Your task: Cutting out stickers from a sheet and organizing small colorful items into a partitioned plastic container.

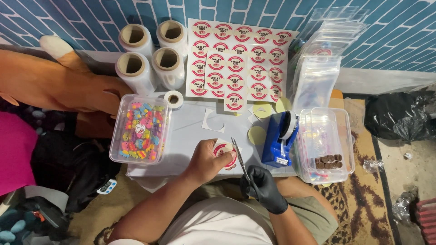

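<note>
My bare left hand [206,159] pinches a round red-and-white sticker piece [224,150] just above the near edge of the white work surface [190,136]. My right hand [261,183], in a black glove, grips a pair of scissors [239,158] whose blades point up along the sticker's right edge. Sheets of matching round stickers [238,61] lie at the back of the surface.
A clear tub of colourful candies [140,129] sits left, a blue tape dispenser [279,138] and a clear box with brown discs [324,145] right. Several rolls of clear film [152,54], a small tape roll [173,99], and stacked clear pouches [318,68] stand behind.
</note>
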